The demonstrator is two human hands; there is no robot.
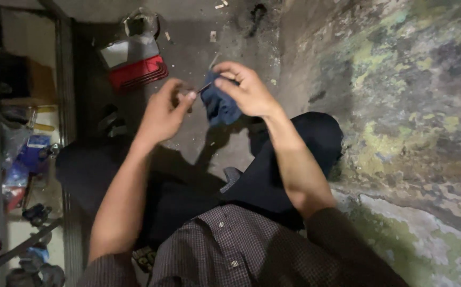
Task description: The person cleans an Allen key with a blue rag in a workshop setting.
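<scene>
My right hand [246,89] grips a crumpled blue cloth [221,106] that hangs below its fingers. My left hand [162,112] pinches one end of a thin dark metal rod [205,86]; the rod's other end goes into the cloth under my right thumb. Both hands are raised above my lap, a short gap between them. The part of the rod inside the cloth is hidden.
I sit on a grey concrete floor [198,48] in dark trousers. A mottled, peeling wall [400,106] runs along the right. A red-and-white container [134,64] lies ahead. A metal rack [63,106] with tools and blue packets fills the left.
</scene>
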